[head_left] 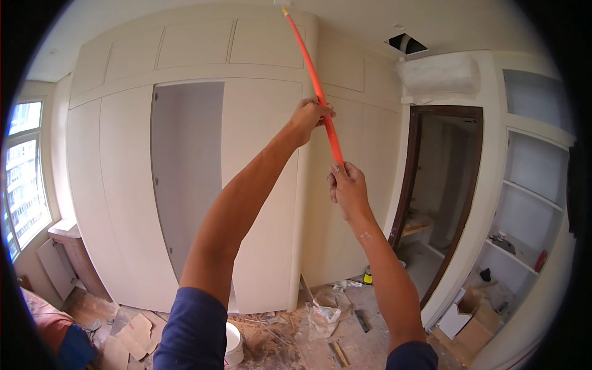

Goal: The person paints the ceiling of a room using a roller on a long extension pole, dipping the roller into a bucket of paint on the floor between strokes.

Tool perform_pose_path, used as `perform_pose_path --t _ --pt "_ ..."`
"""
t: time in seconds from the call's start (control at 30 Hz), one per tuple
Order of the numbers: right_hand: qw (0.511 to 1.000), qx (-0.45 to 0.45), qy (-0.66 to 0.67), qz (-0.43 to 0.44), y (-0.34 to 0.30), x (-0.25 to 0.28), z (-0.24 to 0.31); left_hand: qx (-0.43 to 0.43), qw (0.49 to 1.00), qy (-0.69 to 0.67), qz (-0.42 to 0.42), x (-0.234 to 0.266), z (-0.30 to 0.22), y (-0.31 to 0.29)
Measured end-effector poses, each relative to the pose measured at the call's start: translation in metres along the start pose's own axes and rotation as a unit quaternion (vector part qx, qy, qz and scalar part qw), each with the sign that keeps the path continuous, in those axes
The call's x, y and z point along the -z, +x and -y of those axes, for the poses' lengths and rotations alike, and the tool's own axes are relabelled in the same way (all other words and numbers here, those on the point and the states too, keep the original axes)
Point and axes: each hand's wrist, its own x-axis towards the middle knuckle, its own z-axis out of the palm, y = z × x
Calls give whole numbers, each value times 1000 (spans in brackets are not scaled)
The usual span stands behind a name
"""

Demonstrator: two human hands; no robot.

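Both arms are raised along a long orange pole [312, 71] that slants up to the ceiling. My left hand [308, 119] is closed round its middle, with the thumb across the front. Lower down, my right hand [349, 186] grips it near the bottom end. A yellow piece joins the pole's top to a small white head [282, 3], which is at the ceiling and partly cut off by the picture's upper edge; it looks like a paint roller, but I cannot make out its full shape.
A cream wardrobe [259, 185] with one bay open fills the wall ahead. On the littered floor stand a white bucket [234, 345], flattened cardboard [132, 336] and a plastic bag [327, 311]. To the right are a dark-framed doorway [407, 179] and built-in shelves [533, 197].
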Motion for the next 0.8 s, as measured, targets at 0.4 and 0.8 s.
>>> perform_pose_path --t 0.4,0.8 --pt "1000 7 4 -22 -46 -13 3 -18 999 13 45 7 0 -31" --pt "995 -31 55 -76 -255 23 63 -140 984 -56 96 -59 -102 -89"
